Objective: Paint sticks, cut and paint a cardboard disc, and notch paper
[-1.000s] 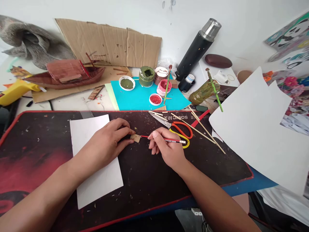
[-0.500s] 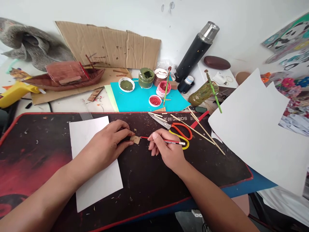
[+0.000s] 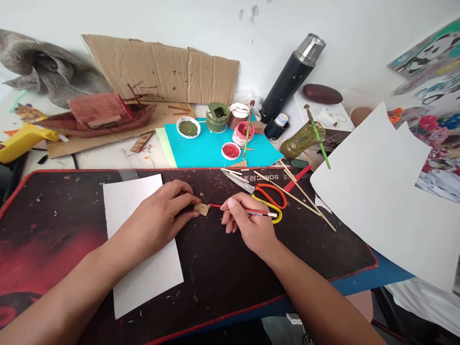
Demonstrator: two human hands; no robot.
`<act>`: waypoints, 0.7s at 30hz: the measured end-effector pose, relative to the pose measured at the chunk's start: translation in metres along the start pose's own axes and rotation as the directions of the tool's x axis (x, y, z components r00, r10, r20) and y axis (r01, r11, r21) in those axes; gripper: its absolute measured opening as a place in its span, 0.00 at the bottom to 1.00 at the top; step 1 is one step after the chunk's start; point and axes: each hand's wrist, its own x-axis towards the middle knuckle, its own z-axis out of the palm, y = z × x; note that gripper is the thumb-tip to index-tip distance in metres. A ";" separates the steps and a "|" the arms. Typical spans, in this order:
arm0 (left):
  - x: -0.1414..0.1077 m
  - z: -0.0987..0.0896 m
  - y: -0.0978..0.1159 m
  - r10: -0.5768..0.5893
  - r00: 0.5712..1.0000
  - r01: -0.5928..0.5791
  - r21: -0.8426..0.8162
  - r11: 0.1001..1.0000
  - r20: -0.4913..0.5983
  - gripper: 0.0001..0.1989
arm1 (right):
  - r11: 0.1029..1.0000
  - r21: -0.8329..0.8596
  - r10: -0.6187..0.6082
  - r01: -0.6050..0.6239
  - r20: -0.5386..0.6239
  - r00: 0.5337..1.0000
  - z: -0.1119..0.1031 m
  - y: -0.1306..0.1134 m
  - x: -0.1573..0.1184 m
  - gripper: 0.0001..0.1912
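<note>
Between the fingertips and thumb of my left hand (image 3: pixel 163 211) is a small tan piece of cardboard (image 3: pixel 203 209), low over the dark desk mat (image 3: pixel 219 268). My right hand (image 3: pixel 247 220) is closed around a red pencil (image 3: pixel 258 212), its tip at the right edge of the cardboard piece; whether they touch I cannot tell. Under my left wrist lies a white sheet of paper (image 3: pixel 147 287). Scissors (image 3: pixel 268 196) with orange and yellow handles lie just beyond my right hand, beside several thin wooden sticks (image 3: pixel 305 189).
Open paint jars (image 3: pixel 217 120) and lids stand on a blue sheet (image 3: pixel 194 153) at the back. A brown model boat (image 3: pixel 100 115) sits at the back left. A black thermos (image 3: pixel 287 84) leans against the wall. Large white paper (image 3: pixel 381 191) covers the right side. A yellow glue gun (image 3: pixel 21 143) lies far left.
Hardly anything differs. Both hands keep the same hold on the cardboard piece and pencil; the whole view has shifted very slightly.
</note>
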 end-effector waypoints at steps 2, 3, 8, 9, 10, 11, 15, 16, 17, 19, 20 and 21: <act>0.000 0.000 0.000 0.002 1.000 -0.002 0.007 1.000 0.000 0.13 | 1.000 -0.007 -0.002 0.002 0.007 1.000 0.000 0.000 0.000 0.21; 0.000 0.000 0.000 0.005 1.000 -0.005 0.008 1.000 -0.001 0.13 | 1.000 -0.010 -0.003 0.003 0.008 1.000 0.000 0.000 0.000 0.21; 0.001 -0.001 0.000 0.002 1.000 -0.002 -0.002 1.000 0.000 0.13 | 1.000 -0.025 0.013 -0.013 0.003 1.000 0.000 -0.001 0.000 0.22; 0.001 -0.001 0.001 -0.003 1.000 0.003 -0.004 1.000 0.005 0.13 | 1.000 -0.026 0.016 -0.016 0.001 1.000 0.000 -0.001 0.000 0.22; 0.001 -0.002 0.001 -0.007 1.000 0.007 -0.006 1.000 0.008 0.14 | 1.000 -0.026 0.017 -0.017 0.000 1.000 0.000 -0.001 0.000 0.22; 0.001 -0.002 0.002 -0.010 1.000 0.010 -0.006 1.000 0.010 0.14 | 1.000 -0.023 0.017 -0.017 -0.001 1.000 -0.001 -0.001 0.000 0.21; 0.001 -0.002 0.003 -0.021 1.000 0.021 -0.011 1.000 0.006 0.14 | 1.000 -0.010 0.018 -0.018 -0.013 1.000 -0.001 -0.002 -0.001 0.22; 0.001 -0.002 0.003 -0.022 1.000 0.022 -0.014 1.000 0.003 0.14 | 1.000 -0.008 0.019 -0.019 -0.017 1.000 -0.001 -0.002 -0.001 0.22; 0.001 -0.002 0.003 -0.021 1.000 0.021 -0.016 1.000 0.002 0.14 | 1.000 -0.007 0.018 -0.019 -0.020 1.000 -0.001 -0.002 -0.001 0.22; 0.001 -0.002 0.003 -0.013 1.000 0.013 -0.016 1.000 -0.003 0.13 | 1.000 -0.009 0.015 -0.015 -0.022 1.000 0.000 -0.003 -0.001 0.22; 0.002 -0.002 0.003 -0.010 1.000 0.010 -0.013 1.000 -0.004 0.13 | 1.000 -0.014 0.011 -0.011 -0.020 1.000 0.000 -0.003 -0.001 0.22; 0.002 -0.002 0.003 -0.006 1.000 0.006 -0.010 1.000 -0.005 0.13 | 1.000 -0.019 0.006 -0.006 -0.016 1.000 0.000 -0.003 -0.001 0.21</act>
